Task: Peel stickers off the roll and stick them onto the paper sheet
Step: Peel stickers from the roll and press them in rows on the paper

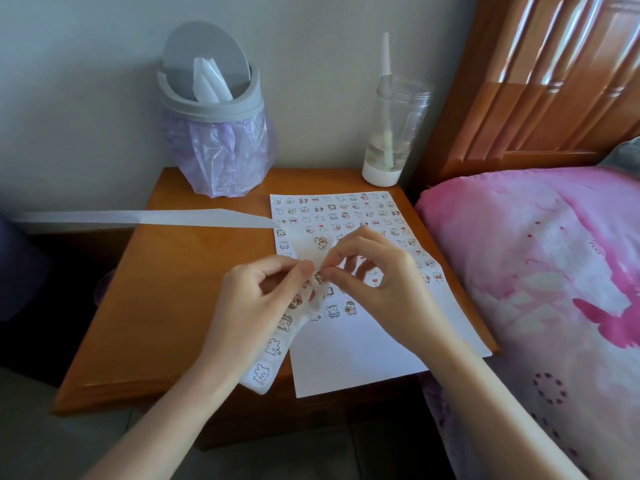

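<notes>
Peeling above the paper sheet (363, 351) on the desk (173, 289): left hand (256, 299) pinches the sticker strip (273, 348), right hand (374, 271) pinches one sticker (320, 277); best lifted slowly, strip held taut.

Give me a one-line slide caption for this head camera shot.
Left hand holds the sticker strip while the right hand pinches a sticker off it, above the part-filled paper sheet.

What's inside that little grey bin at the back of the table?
White paper strips poke out of the top of the grey bin. A purple bag lines it; anything lower is hidden behind both.
</notes>
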`<state>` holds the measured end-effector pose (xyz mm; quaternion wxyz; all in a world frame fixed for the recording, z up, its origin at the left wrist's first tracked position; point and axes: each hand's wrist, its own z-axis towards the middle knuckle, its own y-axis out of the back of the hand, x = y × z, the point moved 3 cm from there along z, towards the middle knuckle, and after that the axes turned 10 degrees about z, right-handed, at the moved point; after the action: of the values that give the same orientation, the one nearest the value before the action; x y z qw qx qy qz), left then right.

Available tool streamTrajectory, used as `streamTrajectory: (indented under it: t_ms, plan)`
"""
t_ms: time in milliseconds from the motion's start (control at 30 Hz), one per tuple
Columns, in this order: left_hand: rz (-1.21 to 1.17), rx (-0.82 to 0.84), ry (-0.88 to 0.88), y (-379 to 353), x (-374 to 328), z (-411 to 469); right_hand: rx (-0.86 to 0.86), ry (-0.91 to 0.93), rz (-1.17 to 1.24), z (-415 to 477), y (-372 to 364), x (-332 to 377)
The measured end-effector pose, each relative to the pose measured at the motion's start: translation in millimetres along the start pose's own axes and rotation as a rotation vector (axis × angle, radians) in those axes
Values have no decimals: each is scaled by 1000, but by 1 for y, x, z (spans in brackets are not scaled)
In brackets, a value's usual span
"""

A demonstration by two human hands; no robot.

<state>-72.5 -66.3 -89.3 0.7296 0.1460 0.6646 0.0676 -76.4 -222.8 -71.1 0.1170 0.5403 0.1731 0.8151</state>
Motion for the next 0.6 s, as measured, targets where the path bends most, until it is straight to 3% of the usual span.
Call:
streamTrajectory:
  t_ms: [233,433,600]
  plan:
    - [42,-30,11,1,5,2,22,-63,96,-6,27,11]
    - [118,-7,-87,-1,4,0,-11,-461,43,-15,100,-21]
    - [75,7,-63,-2,6,2,64,-617,1,-24,112,-33]
